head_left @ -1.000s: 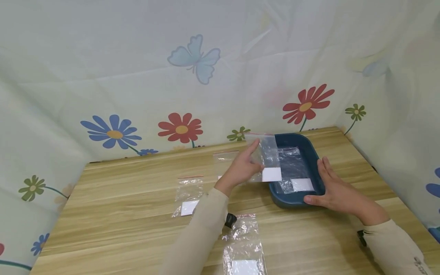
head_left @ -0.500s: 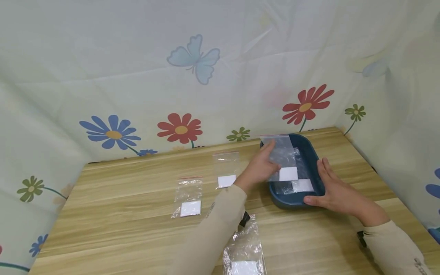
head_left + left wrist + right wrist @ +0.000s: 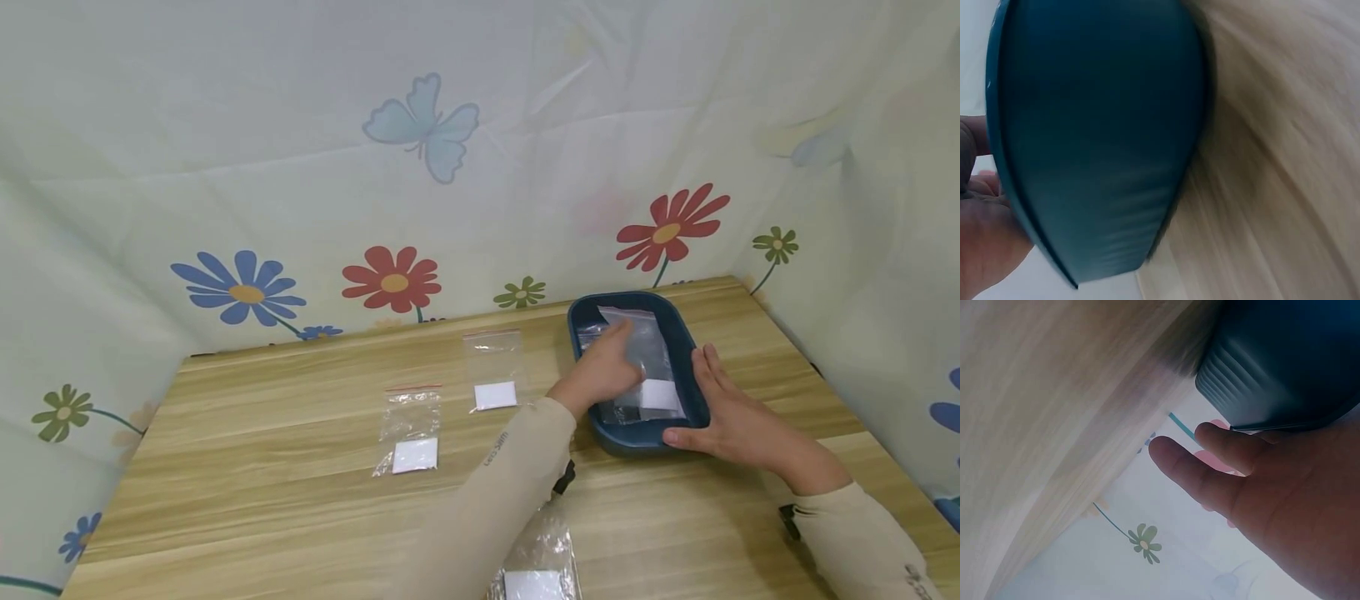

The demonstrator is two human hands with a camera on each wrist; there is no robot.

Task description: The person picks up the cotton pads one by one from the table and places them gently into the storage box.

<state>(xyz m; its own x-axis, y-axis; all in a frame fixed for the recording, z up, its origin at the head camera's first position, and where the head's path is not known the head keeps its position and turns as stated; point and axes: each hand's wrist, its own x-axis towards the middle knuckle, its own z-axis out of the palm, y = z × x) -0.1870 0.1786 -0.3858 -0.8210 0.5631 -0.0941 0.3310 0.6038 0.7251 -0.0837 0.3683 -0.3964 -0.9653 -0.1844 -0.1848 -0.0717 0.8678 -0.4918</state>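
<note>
A clear zip-lock bag [image 3: 651,343] with a reddish top strip is pinched in my left hand [image 3: 606,368], low inside the dark blue tray [image 3: 633,440]. The index finger points along the bag's face. Under it in the tray lies another clear bag [image 3: 592,332], mostly covered by the hand and the held bag. A white card [image 3: 660,395] shows at their lower end. My right hand [image 3: 738,425] rests against the tray's right side, fingers straight along the outer wall and thumb at the near corner. In the right wrist view, two fingers [image 3: 1194,472] extend beside the tray wall.
Left of the tray, two clear zip-lock bags with white cards lie flat: one bag [image 3: 493,358] nearer the tray, another bag [image 3: 412,421] farther left. A larger bag [image 3: 543,546] lies at the front, partly under the left forearm. A flowered cloth [image 3: 300,167] backs the wooden table [image 3: 262,467].
My left hand has carried the zip-lock bag rightward from the tray's left edge and down into it, over the bag lying there. My right hand has stayed on the tray.
</note>
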